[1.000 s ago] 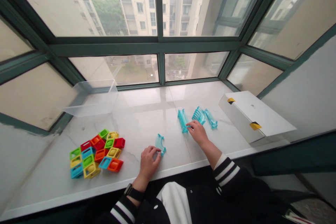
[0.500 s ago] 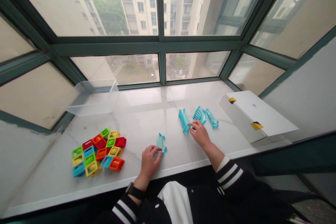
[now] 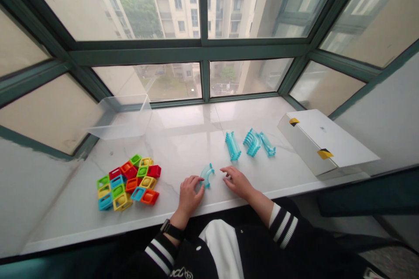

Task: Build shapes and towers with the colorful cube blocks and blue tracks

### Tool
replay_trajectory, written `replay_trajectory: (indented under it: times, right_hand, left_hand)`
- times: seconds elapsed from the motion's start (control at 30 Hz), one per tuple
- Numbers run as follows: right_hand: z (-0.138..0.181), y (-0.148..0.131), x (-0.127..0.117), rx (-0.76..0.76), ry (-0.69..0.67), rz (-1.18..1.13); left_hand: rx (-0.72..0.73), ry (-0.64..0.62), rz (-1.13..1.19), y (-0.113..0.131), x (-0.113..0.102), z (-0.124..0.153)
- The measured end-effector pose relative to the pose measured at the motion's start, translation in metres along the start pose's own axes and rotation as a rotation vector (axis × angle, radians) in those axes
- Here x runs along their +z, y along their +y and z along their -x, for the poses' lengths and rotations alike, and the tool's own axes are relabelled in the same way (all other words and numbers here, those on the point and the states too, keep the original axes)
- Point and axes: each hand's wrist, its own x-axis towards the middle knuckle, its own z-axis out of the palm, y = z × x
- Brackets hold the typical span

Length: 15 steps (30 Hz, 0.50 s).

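Observation:
A curved, see-through blue track piece [image 3: 207, 175] is on the white marble ledge. My left hand [image 3: 190, 192] pinches its left side between thumb and fingers. My right hand [image 3: 237, 182] is just right of that piece, fingers apart and nothing in them. Beyond my right hand lie a nested stack of straight blue track pieces [image 3: 232, 145], a nested stack of curved blue track pieces [image 3: 252, 142] and a straight blue track piece [image 3: 267, 144] at the right end of the row.
To the left sits a cluster of red, green, yellow, blue and orange plastic blocks [image 3: 126, 185]. A clear plastic bin [image 3: 122, 130] stands behind them by the window. On the right is a white box [image 3: 330, 139] with yellow-black tape tabs.
My right hand has left the straight stack and come toward me and left, near the curved piece. The curved piece has turned in my left hand. The curved stack also sits at a different angle.

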Motion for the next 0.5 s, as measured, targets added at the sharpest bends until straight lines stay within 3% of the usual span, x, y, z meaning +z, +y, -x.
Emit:
replay_trajectory:
  times: [0.17, 0.5]
  right_hand:
    - [-0.005, 0.000, 0.017, 0.000, -0.030, 0.010]
    - [0.000, 0.000, 0.017, 0.002, -0.134, 0.069]
  left_hand:
    - [0.011, 0.020, 0.036, -0.009, 0.006, 0.001]
    - [-0.026, 0.113, 0.102, -0.015, 0.014, 0.001]
